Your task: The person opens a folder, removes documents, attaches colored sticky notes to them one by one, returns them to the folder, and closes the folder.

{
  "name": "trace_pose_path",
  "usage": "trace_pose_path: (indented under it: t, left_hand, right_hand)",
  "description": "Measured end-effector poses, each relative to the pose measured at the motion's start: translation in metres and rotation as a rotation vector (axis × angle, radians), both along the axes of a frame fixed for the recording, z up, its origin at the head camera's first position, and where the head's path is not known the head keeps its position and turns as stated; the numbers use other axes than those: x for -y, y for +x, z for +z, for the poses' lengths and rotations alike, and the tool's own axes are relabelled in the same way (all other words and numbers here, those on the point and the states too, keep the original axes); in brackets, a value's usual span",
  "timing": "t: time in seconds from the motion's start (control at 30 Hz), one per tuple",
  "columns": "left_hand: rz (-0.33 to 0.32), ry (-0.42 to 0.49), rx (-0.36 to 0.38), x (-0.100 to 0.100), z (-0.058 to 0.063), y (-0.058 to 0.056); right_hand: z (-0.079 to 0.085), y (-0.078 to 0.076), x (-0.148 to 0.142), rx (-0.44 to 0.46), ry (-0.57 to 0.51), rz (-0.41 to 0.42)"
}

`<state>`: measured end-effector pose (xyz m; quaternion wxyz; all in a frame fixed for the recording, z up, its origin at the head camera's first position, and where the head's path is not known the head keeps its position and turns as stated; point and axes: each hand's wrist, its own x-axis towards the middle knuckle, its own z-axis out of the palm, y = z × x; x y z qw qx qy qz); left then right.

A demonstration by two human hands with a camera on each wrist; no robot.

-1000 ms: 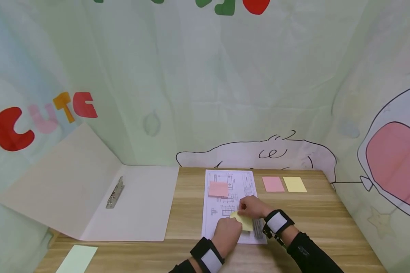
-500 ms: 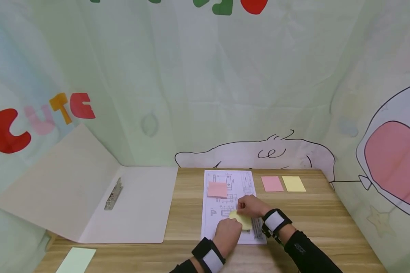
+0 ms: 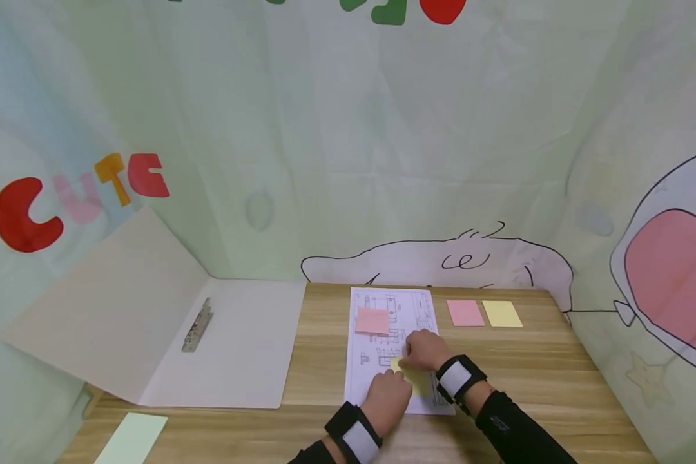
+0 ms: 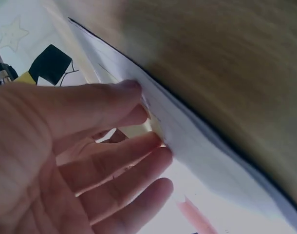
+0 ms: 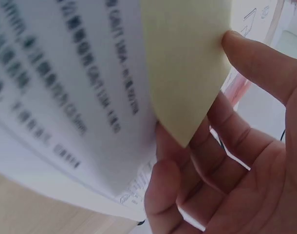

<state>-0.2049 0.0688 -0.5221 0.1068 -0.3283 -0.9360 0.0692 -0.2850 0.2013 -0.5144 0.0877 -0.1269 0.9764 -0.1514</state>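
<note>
A printed sheet of technical drawings (image 3: 356, 386) lies on the wooden table, with a pink sticky note (image 3: 372, 321) on its upper left. On its lower part both hands are at a yellow sticky note (image 3: 422, 383). My left hand (image 3: 387, 399) pinches the note's left edge, thumb and forefinger close together at the paper in the left wrist view. The right hand (image 3: 427, 351) holds the top of the note; in the right wrist view its thumb (image 5: 255, 61) is at one edge, with curled fingers around the far side. That view shows the note angled above the printed text.
A white folder (image 3: 255, 348) with a metal clip (image 3: 197, 325) stands open at left, its cover leaning up. Front left lies a pale green sheet (image 3: 132, 438). Right of the drawing are another pink note (image 3: 465, 314) and another yellow note (image 3: 501, 314). A printed cloth backs the table.
My right hand has shifted slightly left over the yellow note's top edge, and the note now looks flatter against the sheet. The left hand stays nearly still.
</note>
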Motion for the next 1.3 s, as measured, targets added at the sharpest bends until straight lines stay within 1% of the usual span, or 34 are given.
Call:
trace_pose_path:
  t: [0.1, 0.23, 0.33, 0.47, 0.57, 0.63, 0.77, 0.97, 1.13, 1.3]
  left_hand:
    - [-0.013, 0.020, 0.044, 0.003, 0.000, -0.001]
    - [-0.029, 0.034, 0.029, 0.007, -0.001, -0.001]
    - [-0.044, 0.049, 0.021, 0.008, -0.002, -0.001]
    - [-0.067, 0.072, 0.036, 0.009, -0.001, -0.003]
    - [-0.074, 0.076, 0.049, 0.009, 0.001, -0.006]
    - [-0.076, 0.069, 0.064, 0.009, 0.002, -0.007]
    - [-0.070, 0.066, 0.077, 0.009, 0.005, -0.007]
    - [-0.079, 0.054, 0.085, 0.008, 0.004, -0.007]
    - [-0.057, 0.034, 0.106, 0.008, 0.004, -0.007]
    - [-0.050, 0.040, 0.133, 0.009, 0.003, -0.005]
  right_hand:
    - [-0.003, 0.000, 0.004, 0.008, 0.005, -0.028]
    - [-0.004, 0.001, 0.010, 0.022, 0.006, -0.059]
    - [-0.005, 0.001, 0.013, 0.051, 0.044, -0.079]
    - [-0.006, -0.001, 0.015, 0.074, 0.074, -0.139]
    - [-0.004, -0.004, 0.015, 0.086, 0.059, -0.190]
    - [-0.004, -0.006, 0.015, 0.097, 0.055, -0.198]
    - [-0.002, -0.009, 0.013, 0.101, 0.052, -0.189]
    - [-0.001, -0.009, 0.009, 0.126, 0.070, -0.207]
    - [0.003, -0.009, 0.007, 0.130, 0.073, -0.185]
    - [0.003, -0.006, 0.003, 0.150, 0.070, -0.205]
